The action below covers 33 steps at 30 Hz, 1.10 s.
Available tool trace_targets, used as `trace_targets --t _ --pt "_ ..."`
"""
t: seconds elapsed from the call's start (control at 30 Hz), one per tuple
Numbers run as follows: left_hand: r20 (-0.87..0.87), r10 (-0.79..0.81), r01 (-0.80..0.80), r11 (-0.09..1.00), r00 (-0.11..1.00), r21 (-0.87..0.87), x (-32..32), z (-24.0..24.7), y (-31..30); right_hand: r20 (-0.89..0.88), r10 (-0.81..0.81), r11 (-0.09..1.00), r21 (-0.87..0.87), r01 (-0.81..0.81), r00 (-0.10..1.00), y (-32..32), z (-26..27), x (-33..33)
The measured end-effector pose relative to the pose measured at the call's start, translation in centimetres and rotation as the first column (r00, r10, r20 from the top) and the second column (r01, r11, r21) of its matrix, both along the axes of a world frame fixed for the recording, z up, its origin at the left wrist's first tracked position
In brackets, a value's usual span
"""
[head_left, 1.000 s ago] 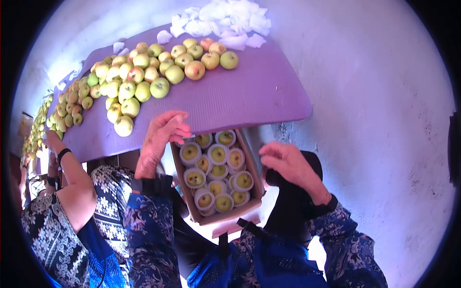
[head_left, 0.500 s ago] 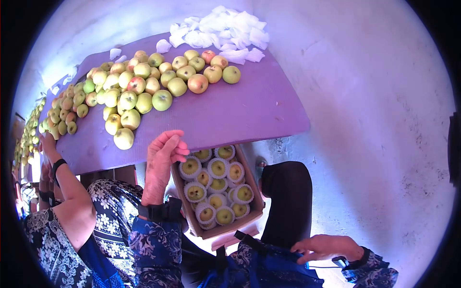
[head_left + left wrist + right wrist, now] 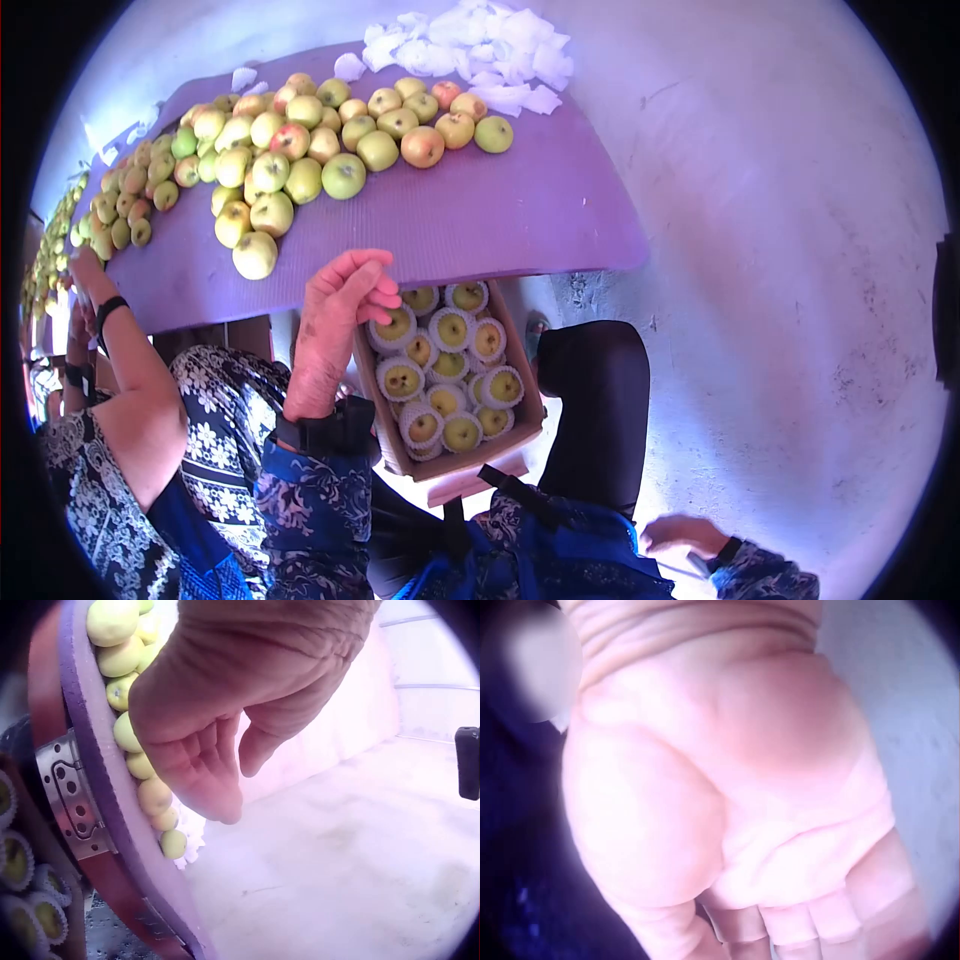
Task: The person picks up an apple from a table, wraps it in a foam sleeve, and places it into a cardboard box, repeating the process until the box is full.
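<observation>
My left hand [image 3: 340, 310] is raised at the near edge of the purple-covered table [image 3: 480, 220], over the left rim of a cardboard box. Its fingers are loosely bent, and the left wrist view shows nothing between them and the thumb [image 3: 259, 750]. Inside the box [image 3: 520, 435] sit green-yellow apples [image 3: 462, 433] in white foam nets, several of them blemished. Low on the right, beside my hip, my right hand [image 3: 685, 535] hangs away from the box. Its palm looks bare in the right wrist view, with the fingertips out of frame.
Loose apples [image 3: 343, 176] are heaped along the table, with a pile of white foam nets [image 3: 480, 45] behind them. Another person's arm [image 3: 140, 390] reaches to the table at left. My knee [image 3: 600, 360] stands right of the box, and a pale wall [image 3: 780, 250] lies beyond.
My right hand has dropped from beside the box down to my right side, then a little farther right. The left hand keeps its place near the table edge.
</observation>
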<state>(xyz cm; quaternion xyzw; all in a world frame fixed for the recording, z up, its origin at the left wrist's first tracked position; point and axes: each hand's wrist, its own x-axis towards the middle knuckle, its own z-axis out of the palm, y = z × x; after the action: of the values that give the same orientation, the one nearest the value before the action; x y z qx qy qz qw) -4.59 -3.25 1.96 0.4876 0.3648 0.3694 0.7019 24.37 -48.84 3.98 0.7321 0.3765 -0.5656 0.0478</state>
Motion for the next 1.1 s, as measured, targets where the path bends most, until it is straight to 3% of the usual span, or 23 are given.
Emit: trace_targets --t 0.03,0.07,0.17,0.23,0.57,1.1 --pt "-0.01 0.008 -0.008 1.0 1.0 0.012 0.0 0.4 -0.1 -0.316 -0.392 0.849 0.238 0.472 0.864 -3.9 1.0 -0.9" --pt "-0.012 0.014 -0.014 1.0 1.0 0.012 -0.1 0.6 -0.2 -0.333 -0.425 0.824 0.242 0.512 0.842 -5.6 1.1 -1.5" --pt "0.005 0.027 -0.028 0.999 1.0 0.034 -0.3 1.0 -0.5 0.057 -0.207 0.976 -0.051 0.209 0.977 -7.1 -0.2 -3.4" --pt "0.031 0.021 -0.022 0.999 0.999 0.039 -0.4 1.1 -0.6 0.12 -0.105 0.983 -0.141 0.121 0.987 -6.9 -1.0 -4.3" --pt "0.071 0.02 -0.023 0.999 0.997 0.04 -1.0 1.4 -0.8 0.177 0.117 0.975 -0.207 -0.079 0.977 -4.9 -1.0 -4.2" --pt "0.054 0.034 -0.037 0.998 0.998 0.057 -1.9 1.9 -1.2 0.169 0.133 0.949 -0.305 -0.076 0.977 -7.0 -0.2 -4.6"
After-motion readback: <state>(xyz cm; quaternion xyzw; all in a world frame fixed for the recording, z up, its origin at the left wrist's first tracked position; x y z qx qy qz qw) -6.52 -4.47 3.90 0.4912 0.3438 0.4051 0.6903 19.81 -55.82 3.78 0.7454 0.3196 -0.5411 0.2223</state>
